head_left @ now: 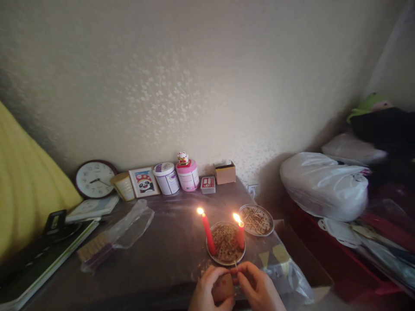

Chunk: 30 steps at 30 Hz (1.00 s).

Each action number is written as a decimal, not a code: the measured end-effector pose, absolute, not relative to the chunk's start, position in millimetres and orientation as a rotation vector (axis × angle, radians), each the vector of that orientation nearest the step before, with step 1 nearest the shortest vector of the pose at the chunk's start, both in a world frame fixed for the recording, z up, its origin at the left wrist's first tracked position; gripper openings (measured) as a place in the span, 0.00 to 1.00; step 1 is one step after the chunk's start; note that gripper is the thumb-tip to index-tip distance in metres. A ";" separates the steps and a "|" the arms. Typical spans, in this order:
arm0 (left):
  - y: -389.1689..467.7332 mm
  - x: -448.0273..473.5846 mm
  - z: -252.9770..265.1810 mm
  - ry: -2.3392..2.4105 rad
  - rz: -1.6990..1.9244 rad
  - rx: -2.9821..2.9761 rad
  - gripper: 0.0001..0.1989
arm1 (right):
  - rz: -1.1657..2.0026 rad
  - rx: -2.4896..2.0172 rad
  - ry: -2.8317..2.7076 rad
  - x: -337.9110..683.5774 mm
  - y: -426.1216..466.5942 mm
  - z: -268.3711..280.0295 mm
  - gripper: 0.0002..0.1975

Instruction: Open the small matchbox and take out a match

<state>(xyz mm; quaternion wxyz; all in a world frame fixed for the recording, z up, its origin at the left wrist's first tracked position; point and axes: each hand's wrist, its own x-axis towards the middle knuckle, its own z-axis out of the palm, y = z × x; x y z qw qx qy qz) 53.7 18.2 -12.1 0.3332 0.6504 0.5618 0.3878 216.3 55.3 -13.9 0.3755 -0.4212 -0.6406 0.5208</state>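
Note:
My left hand (210,287) is closed around a small matchbox (223,288) at the table's front edge. Beside it, my right hand (256,283) pinches a thin matchstick (236,265), whose end shows above the fingertips. The two hands are close together at the box. Just beyond them stands a round metal plate (226,261) with a brown, lumpy layer on it. Two lit red candles rise from this plate: the taller left candle (208,234) leans to the left, and the shorter right candle (241,236) is nearly upright.
A second plate (256,219) holding many small sticks lies behind to the right. Along the wall stand a clock (96,179), a panda picture (144,183), two tins and an open cardboard box (225,173). Plastic wrapping (288,272) covers the right corner. White bags (324,185) lie farther right.

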 end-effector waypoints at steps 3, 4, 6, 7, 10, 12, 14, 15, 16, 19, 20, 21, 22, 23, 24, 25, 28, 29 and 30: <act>18.3 55.9 -12.2 1.437 0.977 1.692 0.28 | 1.317 -1.083 -1.653 215.2 55.2 -20.6 0.10; 18.3 56.3 -12.0 1.442 0.970 1.671 0.28 | 1.312 -1.088 -1.658 214.7 55.0 -21.5 0.10; 18.2 56.6 -11.2 1.448 0.965 1.618 0.29 | 1.317 -1.095 -1.663 213.5 54.5 -21.4 0.10; 18.2 56.7 -10.6 1.440 0.961 1.598 0.29 | 1.320 -1.096 -1.662 213.1 54.3 -20.5 0.10; 18.6 57.1 -9.0 1.432 0.971 1.577 0.27 | 1.317 -1.103 -1.653 212.4 54.1 -16.8 0.10; 19.2 57.2 -9.5 1.441 0.972 1.586 0.26 | 1.298 -1.112 -1.638 212.6 54.0 -14.9 0.11; 19.9 57.0 -11.6 1.443 0.975 1.604 0.27 | 1.280 -1.108 -1.629 213.2 53.6 -13.8 0.11; 20.1 56.9 -12.9 1.429 0.977 1.620 0.28 | 1.269 -1.109 -1.633 213.5 53.2 -13.3 0.10; 20.2 56.7 -14.2 1.412 0.985 1.631 0.29 | 1.257 -1.112 -1.648 213.8 52.8 -12.8 0.10; 18.8 56.5 -17.1 1.345 1.017 1.616 0.30 | 1.227 -1.129 -1.715 214.5 51.4 -10.9 0.10; 18.1 56.5 -17.9 1.323 1.030 1.593 0.29 | 1.226 -1.127 -1.727 214.5 51.0 -10.2 0.10; 17.4 56.6 -18.7 1.315 1.048 1.558 0.29 | 1.225 -1.122 -1.732 214.4 50.8 -9.5 0.10; 16.9 56.5 -19.7 1.315 1.066 1.519 0.29 | 1.222 -1.116 -1.731 214.2 50.7 -8.8 0.10; 16.7 56.3 -20.9 1.322 1.083 1.483 0.29 | 1.213 -1.115 -1.727 214.0 50.7 -8.1 0.10; 16.8 55.9 -22.2 1.331 1.093 1.458 0.30 | 1.198 -1.117 -1.726 213.7 50.8 -7.5 0.10; 17.4 55.3 -23.8 1.337 1.093 1.452 0.31 | 1.183 -1.121 -1.728 213.5 50.9 -6.8 0.10; 20.0 52.8 -30.1 1.328 1.077 1.534 0.32 | 1.166 -1.119 -1.749 212.9 50.9 -5.4 0.10; 20.7 52.2 -33.0 1.320 1.085 1.565 0.32 | 1.162 -1.119 -1.757 212.6 50.8 -5.3 0.10; 21.0 51.8 -36.3 1.312 1.103 1.584 0.31 | 1.157 -1.118 -1.769 212.2 50.6 -5.4 0.11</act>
